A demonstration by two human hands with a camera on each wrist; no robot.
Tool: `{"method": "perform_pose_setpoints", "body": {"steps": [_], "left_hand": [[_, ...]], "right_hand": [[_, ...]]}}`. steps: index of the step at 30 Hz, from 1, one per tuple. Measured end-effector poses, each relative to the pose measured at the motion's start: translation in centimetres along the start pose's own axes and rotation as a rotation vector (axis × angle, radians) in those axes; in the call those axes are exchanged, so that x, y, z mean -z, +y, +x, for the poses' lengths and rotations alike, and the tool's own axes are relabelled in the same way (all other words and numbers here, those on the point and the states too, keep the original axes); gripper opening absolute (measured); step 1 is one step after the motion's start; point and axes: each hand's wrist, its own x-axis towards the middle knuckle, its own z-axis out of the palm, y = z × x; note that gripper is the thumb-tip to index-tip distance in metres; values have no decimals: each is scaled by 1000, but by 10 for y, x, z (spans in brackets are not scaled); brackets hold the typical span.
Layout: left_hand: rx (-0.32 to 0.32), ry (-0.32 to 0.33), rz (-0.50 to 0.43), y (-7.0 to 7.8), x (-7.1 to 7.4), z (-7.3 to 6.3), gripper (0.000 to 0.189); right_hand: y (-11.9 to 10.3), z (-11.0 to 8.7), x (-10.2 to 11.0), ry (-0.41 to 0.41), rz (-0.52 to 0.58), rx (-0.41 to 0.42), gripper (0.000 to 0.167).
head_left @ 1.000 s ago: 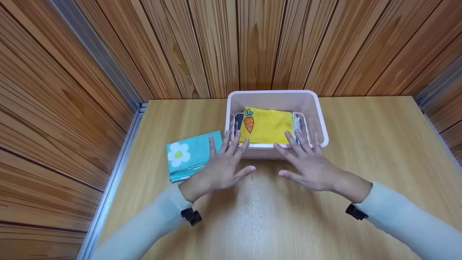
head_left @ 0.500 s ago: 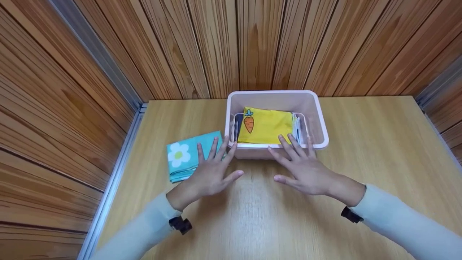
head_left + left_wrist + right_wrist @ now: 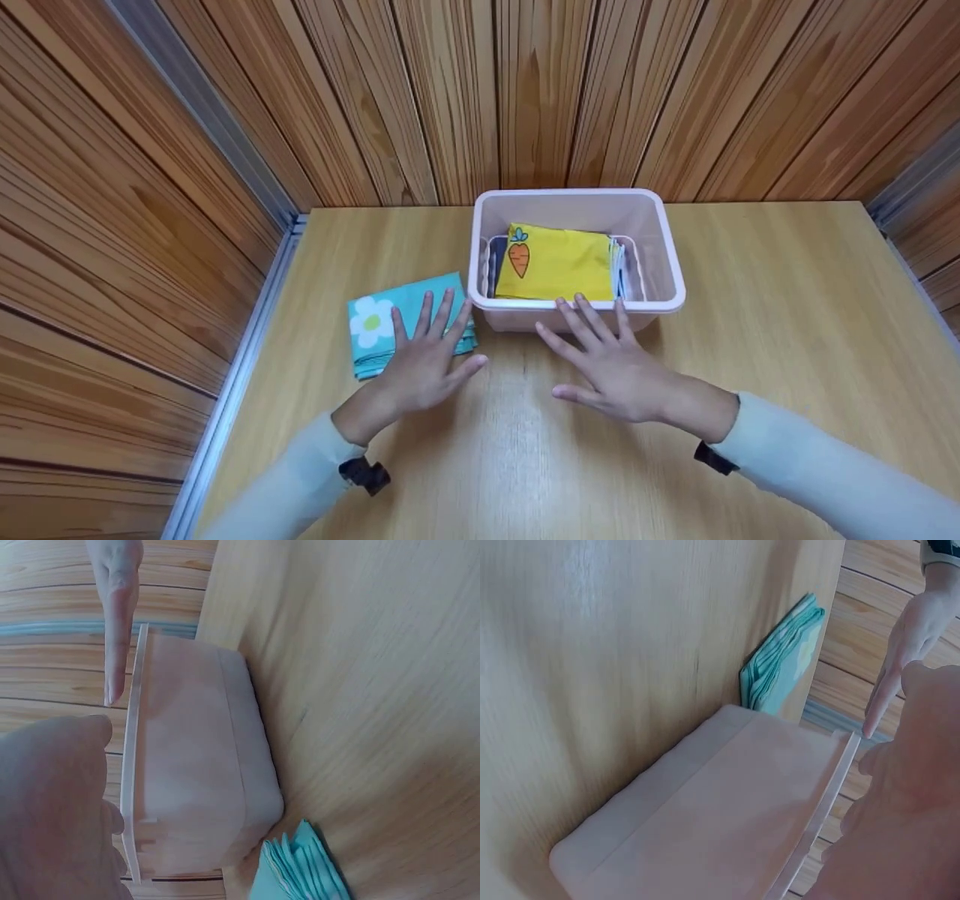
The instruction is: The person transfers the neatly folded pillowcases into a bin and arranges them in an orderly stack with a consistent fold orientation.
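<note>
A pale pink plastic bin [image 3: 577, 196] stands at the back of the table. Inside it lies a folded yellow cloth [image 3: 566, 262] with a carrot print, with dark and white folded cloth edges showing at its sides. Left of the bin is a folded teal cloth [image 3: 409, 300] with a white flower. My left hand [image 3: 424, 367], fingers spread and straight, hovers over the teal cloth's right part and holds nothing. My right hand [image 3: 615, 367] is likewise spread and bare, its fingertips overlapping the bin's front rim in the head view. Both wrist views show the hands raised above rim height.
The light wooden table [image 3: 780, 315] runs up to a wood-plank wall [image 3: 540, 90] behind the bin. A metal rail [image 3: 240, 360] edges the table's left side, beside another plank wall [image 3: 112, 300].
Both hands have drawn back toward the person and shifted left, leaving the bin's interior more visible. The bin and the cloths have stayed in place.
</note>
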Motion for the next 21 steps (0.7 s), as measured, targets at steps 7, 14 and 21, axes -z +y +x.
{"method": "perform_pose_setpoints", "body": {"steps": [7,14,21], "left_hand": [[36,-5,-37,-10,1,-2,87],[78,-10,-86,-24,4,-4,86],[110,9,-87,-35,4,-6,86]], "right_hand": [[-12,6,-2,-70,13,30,84],[-22,13,-6,-69,42,77,82],[-28,23,-17,-88,39,106,82]]}}
